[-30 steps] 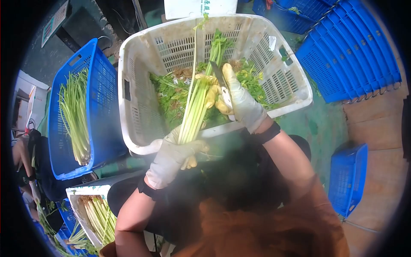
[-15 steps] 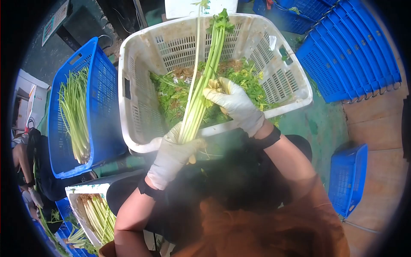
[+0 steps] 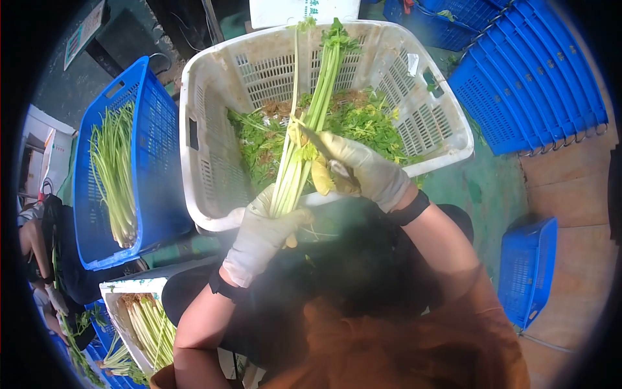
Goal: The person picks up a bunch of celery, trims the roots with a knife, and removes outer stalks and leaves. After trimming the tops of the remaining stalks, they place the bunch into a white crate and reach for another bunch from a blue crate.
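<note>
My left hand [image 3: 262,230], in a pale glove, is closed around the lower end of a bunch of celery [image 3: 299,172]. The stalks slant up over the basket, with leafy tops at the far end. One thin stalk stands apart on the left side of the bunch. In my gloved right hand [image 3: 366,168] is a small knife [image 3: 316,140], its dark blade lying across the middle of the stalks. Yellowish leaf bits show beside the blade. Beneath the bunch, the large white basket [image 3: 206,217] holds loose green leaves and brown roots [image 3: 382,133].
A blue crate [image 3: 159,152] with celery stalks [image 3: 115,175] stands left. Lower left, a white foam box [image 3: 123,285] holds rooted celery [image 3: 152,330]. Stacked blue crates [image 3: 518,78] stand upper right; a smaller blue crate [image 3: 528,272] sits below. Another person's gloved hand [image 3: 57,299] shows far left.
My right hand has turned and shifted slightly right and down, and the knife blade now shows across the stalks. My left hand keeps its hold on the celery.
</note>
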`<state>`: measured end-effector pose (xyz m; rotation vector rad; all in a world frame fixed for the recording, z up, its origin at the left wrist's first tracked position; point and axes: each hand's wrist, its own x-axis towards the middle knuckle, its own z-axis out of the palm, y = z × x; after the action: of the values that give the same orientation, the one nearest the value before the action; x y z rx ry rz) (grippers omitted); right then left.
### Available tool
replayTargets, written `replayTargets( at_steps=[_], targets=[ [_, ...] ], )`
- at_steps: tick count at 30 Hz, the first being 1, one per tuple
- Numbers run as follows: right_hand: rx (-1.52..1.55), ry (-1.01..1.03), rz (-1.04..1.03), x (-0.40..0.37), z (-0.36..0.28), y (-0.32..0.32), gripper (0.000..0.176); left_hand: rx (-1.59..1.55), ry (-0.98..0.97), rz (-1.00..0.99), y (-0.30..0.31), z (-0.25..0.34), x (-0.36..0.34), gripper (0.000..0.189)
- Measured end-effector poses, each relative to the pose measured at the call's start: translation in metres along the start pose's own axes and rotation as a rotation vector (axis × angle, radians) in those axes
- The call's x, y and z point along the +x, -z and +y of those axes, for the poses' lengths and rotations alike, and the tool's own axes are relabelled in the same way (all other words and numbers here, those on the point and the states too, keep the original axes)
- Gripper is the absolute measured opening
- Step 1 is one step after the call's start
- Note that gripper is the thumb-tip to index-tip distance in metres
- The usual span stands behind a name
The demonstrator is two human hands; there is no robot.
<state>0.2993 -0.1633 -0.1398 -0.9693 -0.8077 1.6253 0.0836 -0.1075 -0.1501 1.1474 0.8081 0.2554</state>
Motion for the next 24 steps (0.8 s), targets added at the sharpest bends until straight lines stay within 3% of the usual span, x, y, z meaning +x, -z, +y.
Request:
replayTargets(
  at_steps=[3, 5, 7, 9, 11, 12, 13, 15, 18, 21, 24],
  targets=[
    [-0.024, 0.060, -0.059, 0.004, 0.011, 0.003, 0.048, -0.045, -0.079, 0.005, 0.000, -0.012, 0.004, 0.039],
    [0.123, 0.008, -0.100, 0.007, 0.008, 0.005, 0.046, -0.015, -0.051, 0.009, -0.002, -0.007, 0.002, 0.039],
    [-0.226, 0.287, 0.123, 0.013, 0.007, -0.006, 0.041, 0.015, -0.025, 0.014, -0.002, -0.002, 0.002, 0.039],
    [-0.235, 0.244, 0.185, 0.009, 0.003, -0.008, 0.033, -0.035, -0.027, 0.013, -0.002, 0.001, 0.005, 0.040],
    [-0.197, 0.551, 0.446, 0.017, 0.011, -0.003, 0.026, -0.025, -0.037, 0.020, -0.001, -0.002, 0.005, 0.039],
    [-0.221, 0.539, 0.530, 0.014, -0.001, 0.000, 0.022, -0.011, -0.044, 0.023, -0.001, -0.004, 0.004, 0.038],
    [-0.142, 0.369, 0.491, 0.008, -0.013, 0.005, 0.024, -0.014, -0.047, 0.026, -0.001, -0.005, 0.004, 0.038],
    [-0.052, 0.130, 0.278, -0.005, -0.021, 0.004, 0.025, -0.046, -0.066, 0.042, -0.001, -0.007, 0.003, 0.037],
    [0.158, 0.033, 0.215, 0.004, -0.004, -0.009, 0.029, -0.017, -0.065, 0.057, -0.004, -0.010, 0.005, 0.037],
    [0.240, 0.090, 0.212, 0.012, 0.002, -0.014, 0.031, -0.039, -0.112, 0.084, -0.010, -0.020, 0.008, 0.029],
    [0.207, 0.118, 0.299, 0.011, 0.002, -0.021, 0.030, 0.016, -0.062, 0.063, -0.009, -0.008, 0.002, 0.033]
  ],
)
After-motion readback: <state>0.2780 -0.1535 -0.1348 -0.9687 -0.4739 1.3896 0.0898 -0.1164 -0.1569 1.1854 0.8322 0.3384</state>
